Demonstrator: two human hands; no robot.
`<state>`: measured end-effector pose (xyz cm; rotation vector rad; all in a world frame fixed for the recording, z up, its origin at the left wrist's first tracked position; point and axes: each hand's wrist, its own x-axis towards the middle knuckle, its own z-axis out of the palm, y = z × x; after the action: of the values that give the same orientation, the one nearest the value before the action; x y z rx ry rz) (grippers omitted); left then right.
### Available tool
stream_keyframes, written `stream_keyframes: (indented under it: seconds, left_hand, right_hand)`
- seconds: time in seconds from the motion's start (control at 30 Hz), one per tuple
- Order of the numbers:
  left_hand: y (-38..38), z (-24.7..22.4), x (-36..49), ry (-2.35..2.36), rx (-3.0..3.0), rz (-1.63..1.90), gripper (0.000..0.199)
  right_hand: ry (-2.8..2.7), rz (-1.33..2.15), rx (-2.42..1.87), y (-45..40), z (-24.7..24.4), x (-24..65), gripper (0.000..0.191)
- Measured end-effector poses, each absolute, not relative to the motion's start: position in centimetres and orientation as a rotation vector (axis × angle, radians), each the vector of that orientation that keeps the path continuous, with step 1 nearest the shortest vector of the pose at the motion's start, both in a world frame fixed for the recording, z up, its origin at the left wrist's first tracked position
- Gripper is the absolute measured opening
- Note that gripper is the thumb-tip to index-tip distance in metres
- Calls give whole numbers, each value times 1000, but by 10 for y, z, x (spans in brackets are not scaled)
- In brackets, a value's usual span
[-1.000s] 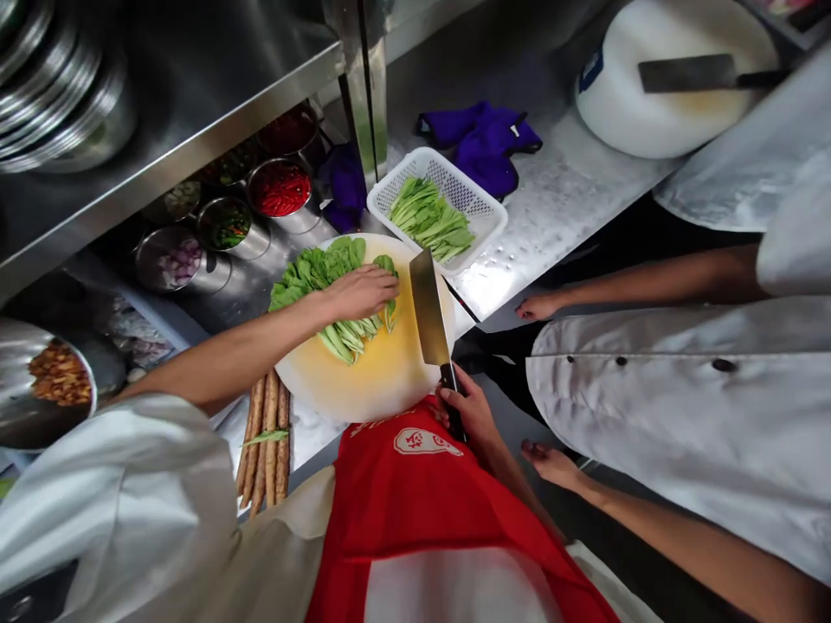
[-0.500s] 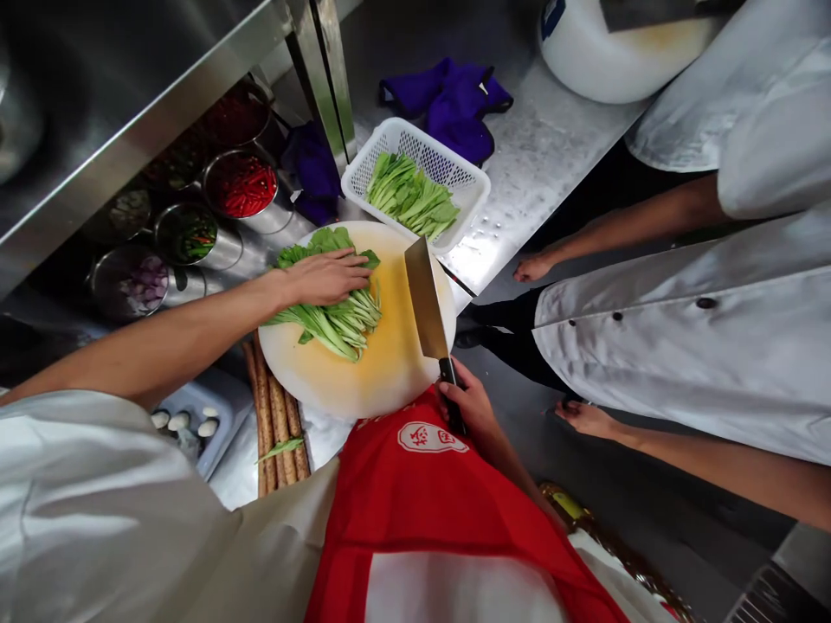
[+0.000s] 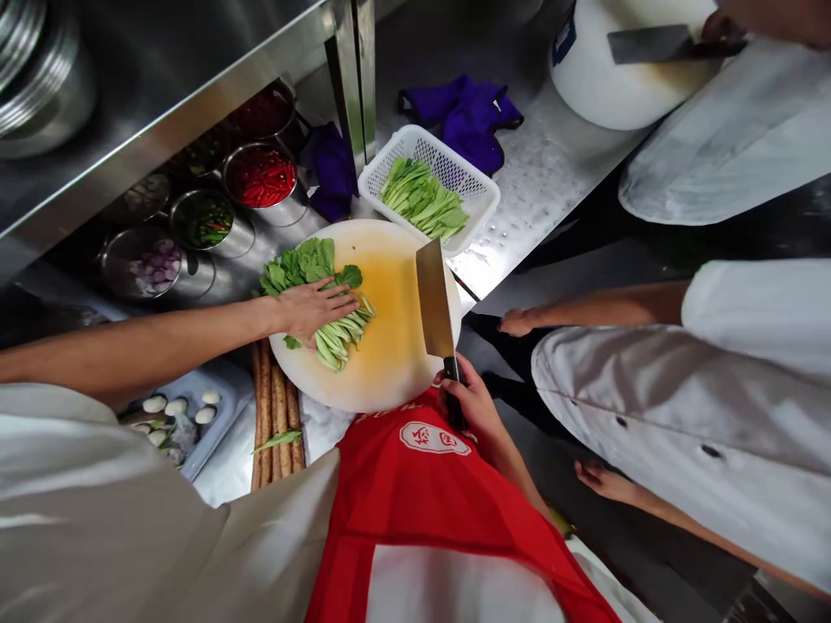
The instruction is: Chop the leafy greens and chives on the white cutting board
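My left hand [image 3: 316,309] lies with fingers spread on a heap of leafy greens [image 3: 302,264] at the left side of a round white cutting board [image 3: 389,372]. Stalk ends point toward my front, and part of the heap is hidden under the palm. In my right hand [image 3: 473,394] is the black handle of a cleaver [image 3: 434,298]. Its broad blade lies over the board's right edge, apart from the greens. Just beyond the board, a white perforated basket [image 3: 479,186] holds more greens [image 3: 425,199].
Metal pots of red chilies [image 3: 260,180], green peppers [image 3: 204,221] and purple onions [image 3: 156,264] stand at the left under a steel shelf [image 3: 214,104]. Long brown roots [image 3: 279,415] lie left of my apron. A purple cloth [image 3: 467,121] is behind the basket. Co-workers [image 3: 623,372] stand at the right.
My left hand and the greens have shifted left across the board, baring more of its middle. The cleaver stays in my right hand. A co-worker's cleaver at top right has come further into view.
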<state>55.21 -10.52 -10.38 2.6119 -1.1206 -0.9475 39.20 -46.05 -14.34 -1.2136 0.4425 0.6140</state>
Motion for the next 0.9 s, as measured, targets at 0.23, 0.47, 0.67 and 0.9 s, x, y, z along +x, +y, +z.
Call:
stream_keyframes:
  seconds: [0.23,0.47,0.67,0.9]
  left_hand:
    - [-71,-94,498,-1034,3012,-821,103]
    - [-99,-106,454,-271,3145,-545,79]
    - [-182,-118,483,641,3004,-327,105]
    - [-164,-108,476,553,2915,-599,124]
  right_hand:
    - [236,606,-1567,-463,-138,415,64]
    - [-2,721,-1581,-451,-136,451,60]
    - [-299,750,-2002,-456,-133,494,63]
    - [-760,753,-2123,-452,-135,496,58]
